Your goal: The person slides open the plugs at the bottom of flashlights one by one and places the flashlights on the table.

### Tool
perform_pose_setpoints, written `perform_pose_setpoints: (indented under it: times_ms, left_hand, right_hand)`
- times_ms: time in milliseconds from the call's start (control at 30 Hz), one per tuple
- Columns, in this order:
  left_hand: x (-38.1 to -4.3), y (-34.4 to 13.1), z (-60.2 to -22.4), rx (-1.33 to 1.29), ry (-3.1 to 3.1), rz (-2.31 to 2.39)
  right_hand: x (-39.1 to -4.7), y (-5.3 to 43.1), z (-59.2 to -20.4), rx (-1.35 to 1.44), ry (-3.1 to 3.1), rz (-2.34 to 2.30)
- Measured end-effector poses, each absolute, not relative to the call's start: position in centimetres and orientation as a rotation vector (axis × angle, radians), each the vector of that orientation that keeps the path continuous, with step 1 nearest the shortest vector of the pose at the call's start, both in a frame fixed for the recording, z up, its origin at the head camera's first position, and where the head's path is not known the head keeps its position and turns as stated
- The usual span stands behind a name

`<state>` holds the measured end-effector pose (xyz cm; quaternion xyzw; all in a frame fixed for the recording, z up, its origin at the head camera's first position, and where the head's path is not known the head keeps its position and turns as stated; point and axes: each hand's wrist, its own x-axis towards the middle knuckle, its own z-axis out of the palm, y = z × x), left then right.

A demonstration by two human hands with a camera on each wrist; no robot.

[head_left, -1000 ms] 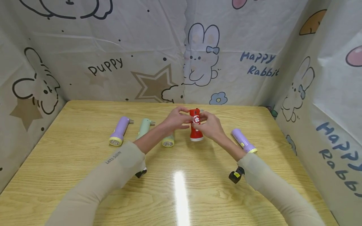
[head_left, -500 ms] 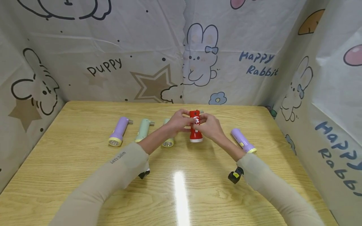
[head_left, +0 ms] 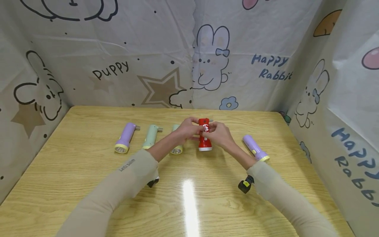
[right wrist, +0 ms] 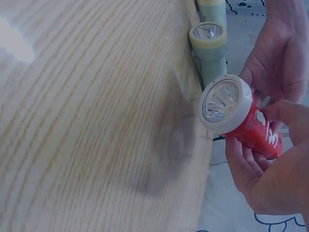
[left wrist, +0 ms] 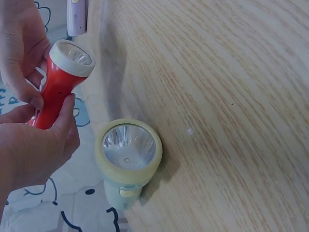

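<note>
Both hands hold a red flashlight (head_left: 205,144) with a white head ring and a white printed pattern, its lens end facing down toward me. My left hand (head_left: 187,129) grips its body from the left, thumb across the front. From the right, my right hand (head_left: 221,134) pinches the body with thumb and fingers. Plug prongs stick out at its upper right. The right wrist view shows the flashlight (right wrist: 248,133) raised off the table, its shadow below. Close beside my left hand lies a light green flashlight (head_left: 176,149) with a yellow rim, partly hidden by that hand.
Another green flashlight (head_left: 151,135) and a purple flashlight (head_left: 125,135), both with prongs out, lie farther left on the wooden table (head_left: 219,204). A second purple flashlight (head_left: 254,147) lies to the right, near my right forearm. Printed cloth (head_left: 118,85) walls the back and sides.
The red flashlight has come slightly toward me, both hands still on it. My left hand has closed in more around its body, and the left forearm has shifted a little to the right.
</note>
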<state>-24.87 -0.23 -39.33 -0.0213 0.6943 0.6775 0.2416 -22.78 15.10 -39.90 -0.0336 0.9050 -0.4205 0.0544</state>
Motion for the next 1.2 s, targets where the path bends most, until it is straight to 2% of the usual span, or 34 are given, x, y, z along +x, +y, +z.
perform_pose_setpoints:
  times_ms: [1200]
  left_hand:
    - [-25.3, 0.2, -40.5, -0.056, 2.051, 1.654]
  right_hand:
    - [-23.7, 14.8, -41.7, -0.050, 2.724, -1.169]
